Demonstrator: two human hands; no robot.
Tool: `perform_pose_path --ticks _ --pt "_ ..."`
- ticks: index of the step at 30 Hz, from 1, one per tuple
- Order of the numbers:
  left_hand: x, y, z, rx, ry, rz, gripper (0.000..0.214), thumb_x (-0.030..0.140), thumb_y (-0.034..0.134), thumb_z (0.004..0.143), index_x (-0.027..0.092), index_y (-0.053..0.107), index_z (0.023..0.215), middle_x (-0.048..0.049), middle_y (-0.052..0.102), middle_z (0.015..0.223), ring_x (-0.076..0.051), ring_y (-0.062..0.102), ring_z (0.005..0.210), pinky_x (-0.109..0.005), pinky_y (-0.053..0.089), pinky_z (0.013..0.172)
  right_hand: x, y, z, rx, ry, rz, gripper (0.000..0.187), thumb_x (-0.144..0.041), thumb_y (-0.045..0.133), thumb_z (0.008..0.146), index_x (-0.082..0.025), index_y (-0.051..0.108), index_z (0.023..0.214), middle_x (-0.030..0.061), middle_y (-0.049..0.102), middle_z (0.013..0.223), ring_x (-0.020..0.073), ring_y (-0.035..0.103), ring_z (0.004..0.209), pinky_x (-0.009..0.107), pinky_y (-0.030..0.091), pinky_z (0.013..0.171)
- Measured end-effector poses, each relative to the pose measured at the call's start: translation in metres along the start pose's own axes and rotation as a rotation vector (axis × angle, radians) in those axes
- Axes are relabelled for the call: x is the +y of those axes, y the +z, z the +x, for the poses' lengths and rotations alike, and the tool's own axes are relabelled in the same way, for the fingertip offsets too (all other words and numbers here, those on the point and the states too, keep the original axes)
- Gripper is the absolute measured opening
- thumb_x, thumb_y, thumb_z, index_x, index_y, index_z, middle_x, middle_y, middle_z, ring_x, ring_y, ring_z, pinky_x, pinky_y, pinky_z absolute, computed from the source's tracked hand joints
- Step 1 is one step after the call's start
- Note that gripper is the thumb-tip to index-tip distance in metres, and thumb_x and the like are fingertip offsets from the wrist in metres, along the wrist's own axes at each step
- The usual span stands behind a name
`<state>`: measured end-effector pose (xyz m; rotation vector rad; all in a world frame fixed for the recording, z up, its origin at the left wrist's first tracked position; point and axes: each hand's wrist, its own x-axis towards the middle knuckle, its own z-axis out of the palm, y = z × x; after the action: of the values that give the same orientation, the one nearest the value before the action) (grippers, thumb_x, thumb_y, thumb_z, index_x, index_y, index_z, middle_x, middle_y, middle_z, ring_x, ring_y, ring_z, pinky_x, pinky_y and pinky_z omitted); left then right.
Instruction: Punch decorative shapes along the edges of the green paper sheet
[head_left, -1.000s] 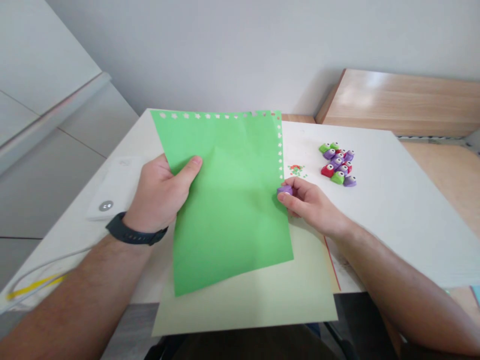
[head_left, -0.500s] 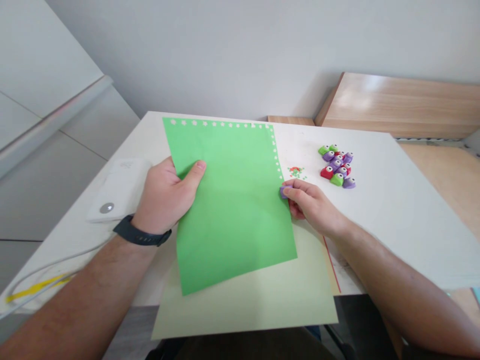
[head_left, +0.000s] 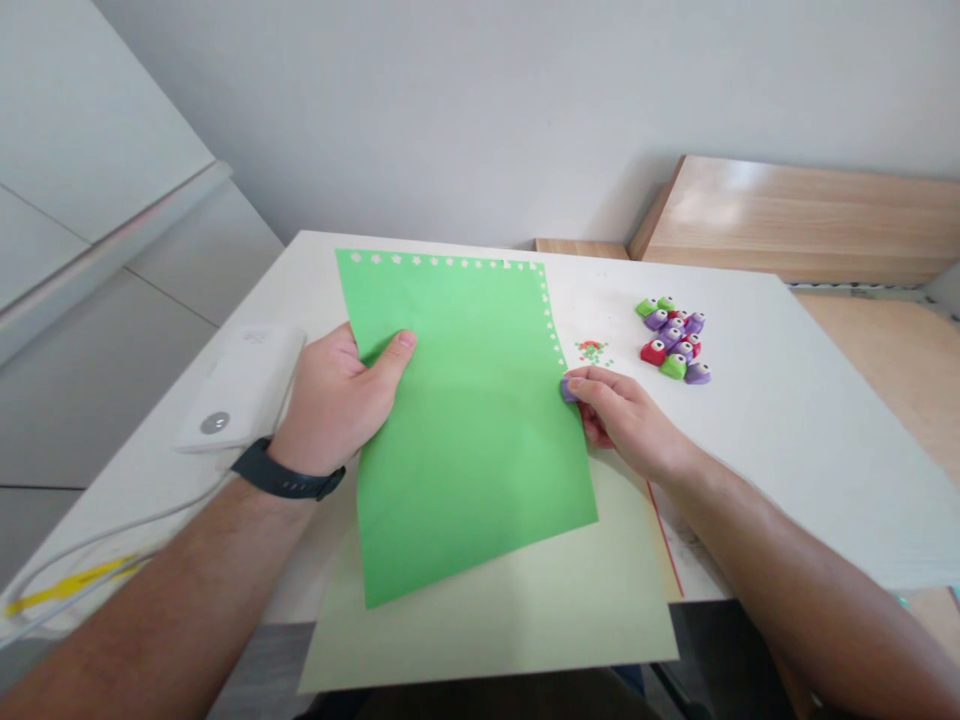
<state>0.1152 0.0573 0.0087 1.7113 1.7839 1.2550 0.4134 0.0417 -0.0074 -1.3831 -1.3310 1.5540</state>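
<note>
Pale sheet [head_left: 487, 635]: nearest me, below both hands, beneath the green one.
Left hand [head_left: 341, 405]: thumb on top, gripping the green sheet [head_left: 472, 430] by its left edge.
Right hand [head_left: 622, 415]: pinching a purple punch [head_left: 568, 390] at the sheet's right edge.
Paper bits [head_left: 592, 352]: red and green, on the surface [head_left: 787, 460] just beyond the right hand.
Punch cluster [head_left: 673, 343]: purple, red, green, farther right of that hand.

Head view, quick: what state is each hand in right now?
Left hand: closed, holding the green sheet by its left edge, thumb on top.
Right hand: closed, holding a purple punch at the sheet's right edge.
</note>
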Motion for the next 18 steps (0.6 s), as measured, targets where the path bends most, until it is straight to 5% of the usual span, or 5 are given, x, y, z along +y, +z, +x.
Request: perform_pose_path --ticks 18 --pt "0.0001 -0.0011 -0.0016 -0.024 -0.061 0.053 0.037 0.045 0.07 0.096 0.022 0.079 0.123 -0.0066 0.081 0.124 -0.028 0.077 0.11 -0.04 0.06 0.098 0.0037 0.0023 -0.0008 0.008 0.011 0.037 0.038 -0.059 0.06 0.099 -0.021 0.06 0.092 -0.006 0.048 0.058 0.0102 0.04 0.048 0.022 0.025 0.044"
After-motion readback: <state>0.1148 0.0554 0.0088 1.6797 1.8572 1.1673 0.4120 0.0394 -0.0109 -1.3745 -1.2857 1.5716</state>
